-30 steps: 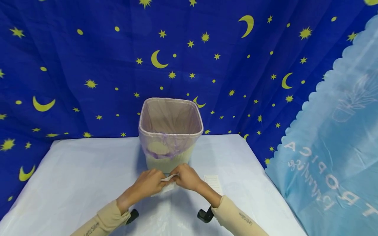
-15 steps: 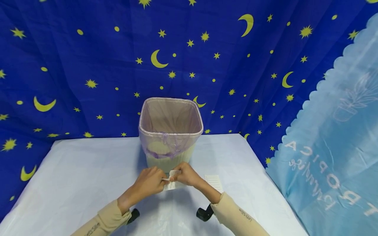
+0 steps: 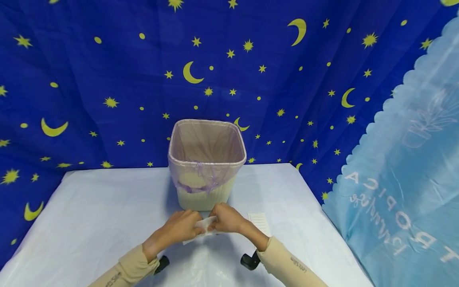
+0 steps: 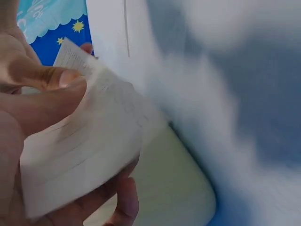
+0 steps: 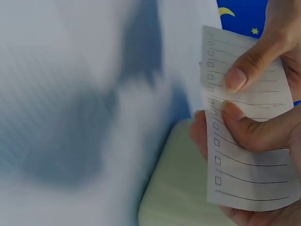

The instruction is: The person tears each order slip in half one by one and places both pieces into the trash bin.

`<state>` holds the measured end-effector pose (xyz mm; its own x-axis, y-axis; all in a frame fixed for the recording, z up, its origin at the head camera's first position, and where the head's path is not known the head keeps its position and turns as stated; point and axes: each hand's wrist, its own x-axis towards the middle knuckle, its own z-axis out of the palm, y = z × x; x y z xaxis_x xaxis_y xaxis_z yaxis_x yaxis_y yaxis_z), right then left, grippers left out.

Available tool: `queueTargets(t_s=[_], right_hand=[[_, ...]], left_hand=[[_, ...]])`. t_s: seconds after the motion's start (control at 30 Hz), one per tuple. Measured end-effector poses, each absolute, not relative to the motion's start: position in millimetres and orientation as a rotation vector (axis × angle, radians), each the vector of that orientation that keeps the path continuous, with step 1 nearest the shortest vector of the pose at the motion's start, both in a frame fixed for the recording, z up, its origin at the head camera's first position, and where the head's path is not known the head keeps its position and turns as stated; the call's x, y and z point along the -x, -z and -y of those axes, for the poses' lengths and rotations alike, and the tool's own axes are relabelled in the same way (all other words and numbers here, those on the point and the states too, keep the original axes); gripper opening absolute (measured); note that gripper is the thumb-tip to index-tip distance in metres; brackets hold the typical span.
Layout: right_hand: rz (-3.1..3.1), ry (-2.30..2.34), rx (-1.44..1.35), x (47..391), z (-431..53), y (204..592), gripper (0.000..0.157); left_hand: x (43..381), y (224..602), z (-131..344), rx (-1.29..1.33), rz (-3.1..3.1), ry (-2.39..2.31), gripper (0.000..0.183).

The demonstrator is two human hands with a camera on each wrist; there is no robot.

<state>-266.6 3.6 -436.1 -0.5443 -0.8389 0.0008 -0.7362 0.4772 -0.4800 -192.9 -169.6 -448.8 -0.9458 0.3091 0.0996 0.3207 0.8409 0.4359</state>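
A small white paper sheet (image 3: 204, 224) is stretched between my two hands, just in front of the bin. My left hand (image 3: 183, 227) pinches its left part, and my right hand (image 3: 228, 218) pinches its right part, the thumbs close together. In the right wrist view the paper (image 5: 254, 176) shows printed lines with a column of small checkboxes, and both thumbs press on that face. The left wrist view shows the same paper (image 4: 89, 150) bowed, with faint marks near its far edge. Fingers support it from behind.
A cream waste bin (image 3: 201, 199) lined with a translucent purple bag (image 3: 190, 175) stands behind my hands. Another lined paper (image 3: 259, 223) lies on the white table cover (image 3: 118, 207) to the right. A blue star-and-moon curtain (image 3: 143, 79) and a light-blue cloth (image 3: 412, 179) hang around the table.
The paper between my hands was edge-on and bent, then tilted up at the right hand; now it lies flatter across them. My right hand has dropped slightly. The bin has not moved.
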Motion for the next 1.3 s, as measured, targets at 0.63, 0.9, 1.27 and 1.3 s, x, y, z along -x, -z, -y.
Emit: queueTargets(t_s=[0.63,0.9,1.27,1.3], right_hand=[[-2.401,0.951,1.426,267,-2,442,0.016],[-2.222,1.271,1.161,274,1,452,0.008],[-2.09,1.179,0.946,287,-11,446,0.011],[-2.113,1.119,0.983,289,-12,444,0.012]], left_hand=[[192,448,169,0.464,2.949,0.779,0.026],[191,442,167,0.347,2.905,0.744,0.033],[194,440,166,0.353,2.901,0.75,0.038],[194,441,165,0.358,2.905,0.752,0.037]])
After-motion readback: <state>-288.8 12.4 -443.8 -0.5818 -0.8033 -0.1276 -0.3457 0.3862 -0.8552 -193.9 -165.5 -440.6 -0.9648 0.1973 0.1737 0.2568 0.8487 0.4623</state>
